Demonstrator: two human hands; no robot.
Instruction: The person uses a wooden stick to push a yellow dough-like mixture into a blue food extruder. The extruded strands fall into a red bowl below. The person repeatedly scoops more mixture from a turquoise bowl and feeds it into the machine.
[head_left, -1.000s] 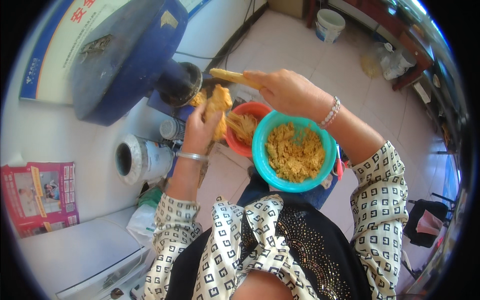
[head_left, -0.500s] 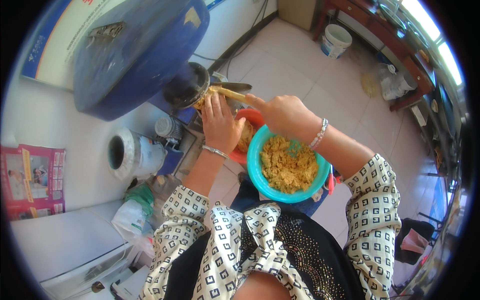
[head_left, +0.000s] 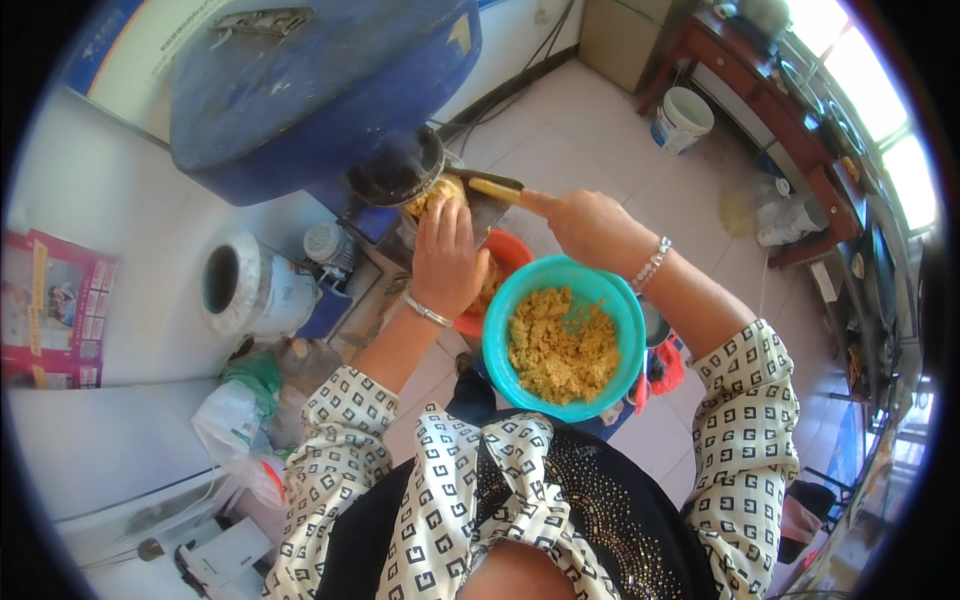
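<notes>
My left hand (head_left: 447,258) lies with its fingers outstretched over a clump of yellow crumbly mash (head_left: 432,194) at the mouth of a dark round cylinder (head_left: 400,172). That cylinder hangs under a big blue machine housing (head_left: 320,100). My right hand (head_left: 592,230) is closed around a pale wooden stick (head_left: 495,191), whose tip points left beside the mouth. A dark flat metal bar (head_left: 490,177) runs just behind the stick. Below my hands sits a turquoise basin (head_left: 636,340) with more yellow mash (head_left: 563,345). A red basin (head_left: 510,246), partly hidden by my left hand and the turquoise basin, holds some too.
A white drum (head_left: 255,285) and a small electric motor (head_left: 328,245) stand on the left. White and green plastic bags (head_left: 230,410) lie nearer me. Far right are a white bucket (head_left: 683,120) and a dark red wooden table (head_left: 750,80). Cables run along the back wall.
The view has shifted a little. My right hand has drawn the stick slightly right, its tip away from the mash and my left fingers. My left hand stays at the cylinder's mouth.
</notes>
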